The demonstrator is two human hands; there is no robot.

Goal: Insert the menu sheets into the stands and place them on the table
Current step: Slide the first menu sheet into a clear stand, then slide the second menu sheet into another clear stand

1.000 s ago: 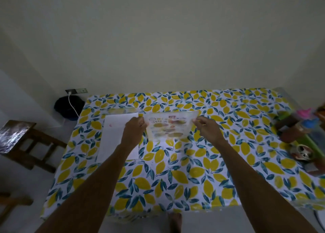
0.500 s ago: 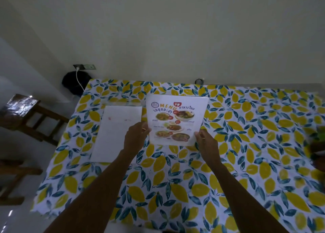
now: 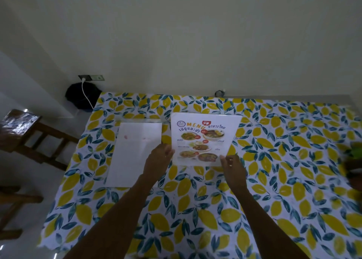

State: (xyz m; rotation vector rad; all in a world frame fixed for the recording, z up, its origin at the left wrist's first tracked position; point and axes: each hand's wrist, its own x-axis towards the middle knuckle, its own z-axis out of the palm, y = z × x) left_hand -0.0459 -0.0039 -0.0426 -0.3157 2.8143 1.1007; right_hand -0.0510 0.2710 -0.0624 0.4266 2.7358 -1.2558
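A colourful menu sheet point(image 3: 203, 139) printed with food pictures stands upright near the middle back of the table point(image 3: 195, 209), which has a lemon-patterned cloth. It seems to sit in a clear stand whose edges barely show. My left hand point(image 3: 159, 158) grips its lower left edge. My right hand point(image 3: 232, 165) pinches its lower right corner. Left of it, a white sheet point(image 3: 133, 155) lies flat, face down; a clear edge shows along its far side.
A wooden chair point(image 3: 25, 133) stands left of the table. A black bag point(image 3: 82, 96) with a white cable plugged into a wall socket sits at the back left. Blurred green and dark objects point(image 3: 354, 161) lie at the table's right edge. The wall runs just behind.
The menu has gone from tilted back to upright with its printed face toward me. Both hands have slid from its upper corners to its lower edge.
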